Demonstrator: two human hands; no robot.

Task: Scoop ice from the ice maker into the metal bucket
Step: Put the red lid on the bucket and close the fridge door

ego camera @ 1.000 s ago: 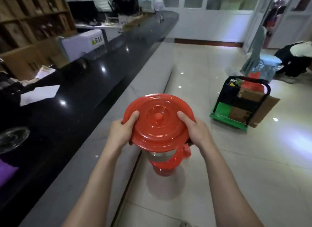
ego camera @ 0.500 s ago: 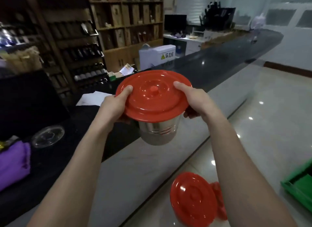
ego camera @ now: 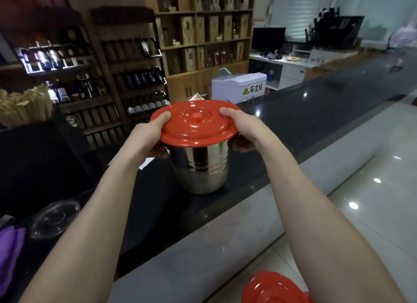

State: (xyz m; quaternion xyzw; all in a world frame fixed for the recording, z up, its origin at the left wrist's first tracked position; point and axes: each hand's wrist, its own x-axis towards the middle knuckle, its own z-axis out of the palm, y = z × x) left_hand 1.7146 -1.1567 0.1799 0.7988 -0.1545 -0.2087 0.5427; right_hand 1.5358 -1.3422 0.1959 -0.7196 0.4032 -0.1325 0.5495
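1. Left grip (ego camera: 147,134) is curled round the left edge of the red lid (ego camera: 196,128), thumb on top and fingers tucked underneath.
2. Right grip (ego camera: 244,126) is doing the same on the right edge, thumb on top and fingers under the rim.
3. The lid sits on top of the metal bucket (ego camera: 200,172), so it's covered.
4. The bucket is upright over the black tabletop (ego camera: 316,122), near the front edge. Can't tell if the bottom is actually touching or just above it.
5. Off to the left on the tabletop there's a clear dish (ego camera: 54,219), with something purple (ego camera: 11,246) just beside it.
6. Bottom right, down by the floor, there's a second red lid (ego camera: 270,289), partly cut off by the frame.
7. Behind the tabletop are a white box (ego camera: 239,88) with a warning sticker and shelves (ego camera: 135,81) of bottles.
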